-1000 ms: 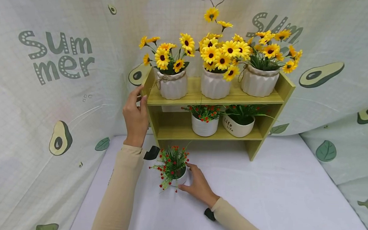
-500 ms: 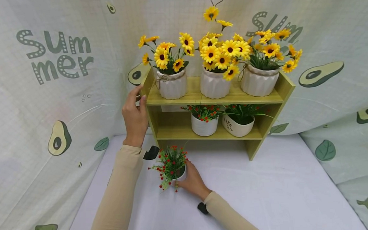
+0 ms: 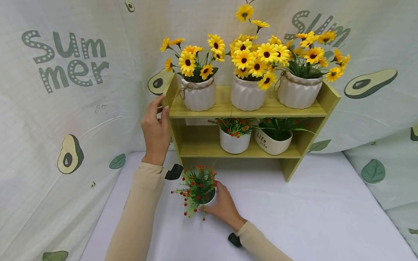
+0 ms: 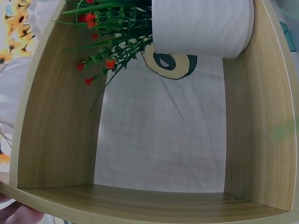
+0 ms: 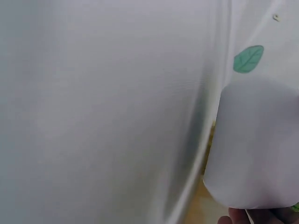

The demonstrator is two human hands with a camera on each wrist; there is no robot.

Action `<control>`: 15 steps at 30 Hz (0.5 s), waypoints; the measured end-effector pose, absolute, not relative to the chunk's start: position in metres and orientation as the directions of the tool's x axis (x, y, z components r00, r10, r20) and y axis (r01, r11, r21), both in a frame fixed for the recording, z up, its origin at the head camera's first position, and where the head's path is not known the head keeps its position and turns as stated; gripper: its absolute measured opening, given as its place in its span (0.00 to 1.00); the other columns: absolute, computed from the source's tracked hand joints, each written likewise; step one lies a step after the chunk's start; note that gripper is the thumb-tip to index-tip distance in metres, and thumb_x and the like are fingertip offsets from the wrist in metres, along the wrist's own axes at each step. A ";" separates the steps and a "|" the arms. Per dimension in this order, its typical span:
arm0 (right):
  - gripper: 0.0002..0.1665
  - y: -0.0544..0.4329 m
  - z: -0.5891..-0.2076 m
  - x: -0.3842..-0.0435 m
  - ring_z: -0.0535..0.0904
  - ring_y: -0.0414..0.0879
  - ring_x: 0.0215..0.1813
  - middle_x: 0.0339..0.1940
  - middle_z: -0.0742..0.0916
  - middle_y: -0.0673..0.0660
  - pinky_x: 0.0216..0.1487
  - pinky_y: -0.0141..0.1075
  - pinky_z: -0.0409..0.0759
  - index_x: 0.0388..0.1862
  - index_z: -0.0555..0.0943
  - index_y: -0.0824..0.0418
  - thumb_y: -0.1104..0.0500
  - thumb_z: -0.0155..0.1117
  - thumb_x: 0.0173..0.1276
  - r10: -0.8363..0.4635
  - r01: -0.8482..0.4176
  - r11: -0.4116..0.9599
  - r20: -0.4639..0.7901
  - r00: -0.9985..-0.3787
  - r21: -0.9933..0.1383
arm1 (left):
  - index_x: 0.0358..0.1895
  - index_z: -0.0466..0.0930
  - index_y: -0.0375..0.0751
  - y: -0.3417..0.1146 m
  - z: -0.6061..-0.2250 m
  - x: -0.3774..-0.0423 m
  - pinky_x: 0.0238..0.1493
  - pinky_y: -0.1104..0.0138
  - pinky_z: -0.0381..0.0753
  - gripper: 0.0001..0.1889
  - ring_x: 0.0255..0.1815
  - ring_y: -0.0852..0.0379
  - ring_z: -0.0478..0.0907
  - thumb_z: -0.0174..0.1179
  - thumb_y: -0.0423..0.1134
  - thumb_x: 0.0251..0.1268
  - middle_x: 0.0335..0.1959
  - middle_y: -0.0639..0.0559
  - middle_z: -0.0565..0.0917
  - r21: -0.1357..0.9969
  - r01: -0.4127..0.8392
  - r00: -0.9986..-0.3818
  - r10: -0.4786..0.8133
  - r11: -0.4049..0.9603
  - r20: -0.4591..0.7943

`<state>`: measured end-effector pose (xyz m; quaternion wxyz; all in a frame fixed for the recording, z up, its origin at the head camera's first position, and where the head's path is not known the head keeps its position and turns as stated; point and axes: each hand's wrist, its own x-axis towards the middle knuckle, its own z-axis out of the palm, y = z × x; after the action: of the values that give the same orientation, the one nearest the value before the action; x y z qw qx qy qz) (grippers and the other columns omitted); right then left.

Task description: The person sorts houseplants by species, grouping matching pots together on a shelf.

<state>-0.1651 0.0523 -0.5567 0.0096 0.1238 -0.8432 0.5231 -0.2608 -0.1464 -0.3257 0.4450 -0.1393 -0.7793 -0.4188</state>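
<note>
My left hand holds the left side panel of a two-tier wooden shelf, its thumb and index finger at the upper front edge. In the left wrist view, fingertips show at the panel's edge. My right hand grips a small potted plant with red flowers, which stands in front of the shelf's left leg. Its leaves lean left. The right wrist view shows the smooth white pot close up, with fingers along its lower edge.
Three potted yellow daisies line the upper tier. The lower tier holds a white pot with red flowers and a "Life" planter toward its right; its left part is bare. An avocado-print cloth hangs behind the white tabletop.
My right hand has moved in from beside the pot, and its fingers have closed round it. The left hand stays on the shelf panel. The head view has shifted slightly.
</note>
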 end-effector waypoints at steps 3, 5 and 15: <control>0.60 0.060 -0.551 -0.155 0.76 0.60 0.70 0.68 0.80 0.64 0.69 0.60 0.74 0.76 0.69 0.70 0.52 0.90 0.48 -0.184 -0.214 0.432 0.146 -0.972 -0.876 | 0.68 0.78 0.31 -0.146 -0.325 -0.261 0.42 0.50 0.87 0.19 0.54 0.38 0.86 0.57 0.37 0.83 0.61 0.35 0.84 0.529 0.587 -0.568 -0.154 0.613 0.808; 0.60 0.065 -0.544 -0.147 0.76 0.59 0.68 0.67 0.80 0.63 0.68 0.60 0.75 0.76 0.69 0.68 0.52 0.90 0.48 -0.183 -0.221 0.427 0.156 -0.971 -0.877 | 0.67 0.78 0.31 -0.146 -0.325 -0.261 0.42 0.51 0.87 0.19 0.54 0.38 0.86 0.57 0.37 0.83 0.61 0.36 0.85 0.529 0.586 -0.567 -0.156 0.614 0.809; 0.59 0.079 -0.502 -0.119 0.72 0.59 0.74 0.73 0.76 0.62 0.72 0.63 0.70 0.78 0.70 0.62 0.61 0.88 0.47 -0.150 -0.226 0.359 0.183 -0.972 -0.906 | 0.68 0.78 0.32 -0.145 -0.325 -0.261 0.41 0.51 0.86 0.18 0.54 0.38 0.86 0.57 0.35 0.83 0.59 0.35 0.85 0.527 0.583 -0.567 -0.155 0.619 0.809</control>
<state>-0.1194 0.0787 -0.5017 0.0344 0.1142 -0.8235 0.5547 -0.2609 -0.1455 -0.3253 0.4445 -0.1368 -0.7822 -0.4146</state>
